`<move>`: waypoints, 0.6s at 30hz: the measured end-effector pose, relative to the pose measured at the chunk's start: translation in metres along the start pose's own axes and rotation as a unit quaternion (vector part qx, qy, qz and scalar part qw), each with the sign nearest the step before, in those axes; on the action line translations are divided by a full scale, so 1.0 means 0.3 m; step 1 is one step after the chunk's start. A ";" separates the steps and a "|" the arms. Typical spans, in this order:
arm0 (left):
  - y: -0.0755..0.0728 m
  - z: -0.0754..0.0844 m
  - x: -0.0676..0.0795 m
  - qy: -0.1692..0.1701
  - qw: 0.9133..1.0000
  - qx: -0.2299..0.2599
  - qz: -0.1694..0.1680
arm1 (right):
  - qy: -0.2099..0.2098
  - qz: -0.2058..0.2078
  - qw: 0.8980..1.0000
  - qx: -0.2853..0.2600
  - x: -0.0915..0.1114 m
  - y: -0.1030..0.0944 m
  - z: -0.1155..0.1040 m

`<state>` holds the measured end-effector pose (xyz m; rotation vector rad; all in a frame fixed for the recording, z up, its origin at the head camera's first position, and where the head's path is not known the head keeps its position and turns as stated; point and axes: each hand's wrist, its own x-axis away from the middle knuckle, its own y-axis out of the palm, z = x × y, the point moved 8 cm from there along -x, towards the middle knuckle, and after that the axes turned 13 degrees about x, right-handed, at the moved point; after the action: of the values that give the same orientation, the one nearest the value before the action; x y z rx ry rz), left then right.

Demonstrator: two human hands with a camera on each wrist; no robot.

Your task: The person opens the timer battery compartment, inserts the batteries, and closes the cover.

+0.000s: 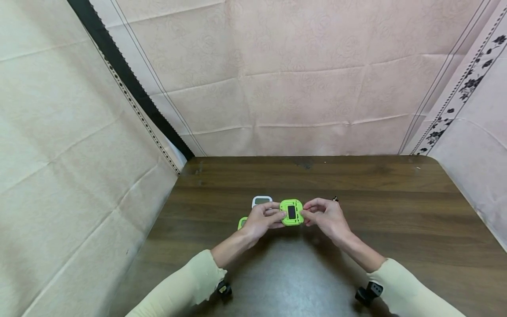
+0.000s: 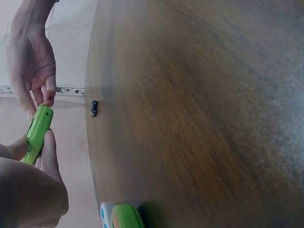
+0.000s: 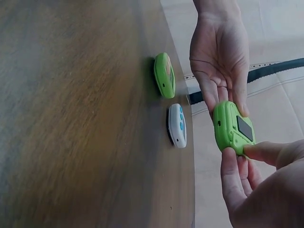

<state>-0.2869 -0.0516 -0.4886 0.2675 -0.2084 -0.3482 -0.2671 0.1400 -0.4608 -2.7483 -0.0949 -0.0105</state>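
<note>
A lime-green digital timer (image 1: 291, 212) is held up above the table, its back with a dark rectangle facing the head camera. My left hand (image 1: 263, 221) pinches its left side between thumb and fingers. At its right edge, my right hand (image 1: 328, 218) grips it with thumb and fingertips, also seen in the right wrist view. Behind the left hand lies a white timer (image 1: 262, 200) with a grey display; its blue buttons show in the right wrist view. A second green timer (image 3: 164, 76) lies beside it, mostly covered by the left hand in the head view.
A small black object (image 2: 94, 109) lies on the table beyond the right hand. The brown wooden table (image 1: 396, 198) ends at a far edge against a pale cloth (image 1: 301, 97). More cloth hangs along the left and right sides.
</note>
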 end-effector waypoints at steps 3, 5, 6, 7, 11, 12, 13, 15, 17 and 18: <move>0.000 0.001 0.000 0.001 1.000 0.004 -0.001 | 0.005 -0.003 1.000 0.001 0.000 0.002 -0.001; -0.001 -0.001 -0.002 0.003 1.000 0.006 -0.002 | 0.008 -0.008 1.000 0.002 -0.003 0.004 0.003; -0.001 -0.002 -0.002 0.003 1.000 0.006 -0.004 | 0.010 -0.010 1.000 0.003 -0.005 0.005 0.004; -0.002 -0.003 -0.003 0.003 1.000 0.005 -0.005 | 0.012 -0.012 1.000 0.004 -0.007 0.005 0.006; -0.001 -0.001 -0.001 0.007 1.000 0.000 -0.009 | 0.016 -0.020 1.000 0.012 -0.013 0.009 0.011; 0.000 0.000 -0.001 0.008 1.000 0.000 -0.010 | 0.018 -0.024 0.999 0.010 -0.016 0.010 0.013; 0.000 0.000 -0.001 0.009 1.000 0.000 -0.010 | 0.021 -0.029 0.999 0.007 -0.018 0.011 0.015; 0.000 0.000 -0.001 0.010 1.000 -0.001 -0.012 | 0.027 -0.044 0.999 -0.005 -0.024 0.013 0.020; -0.001 -0.001 -0.001 0.010 1.000 -0.001 -0.014 | 0.037 -0.064 0.997 -0.025 -0.031 0.017 0.028; -0.001 -0.002 -0.001 0.009 1.000 -0.002 -0.015 | 0.044 -0.073 0.996 -0.038 -0.033 0.018 0.032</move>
<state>-0.2872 -0.0516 -0.4893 0.2703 -0.1866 -0.3754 -0.2769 0.1380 -0.4719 -2.8053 -0.2751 -0.1773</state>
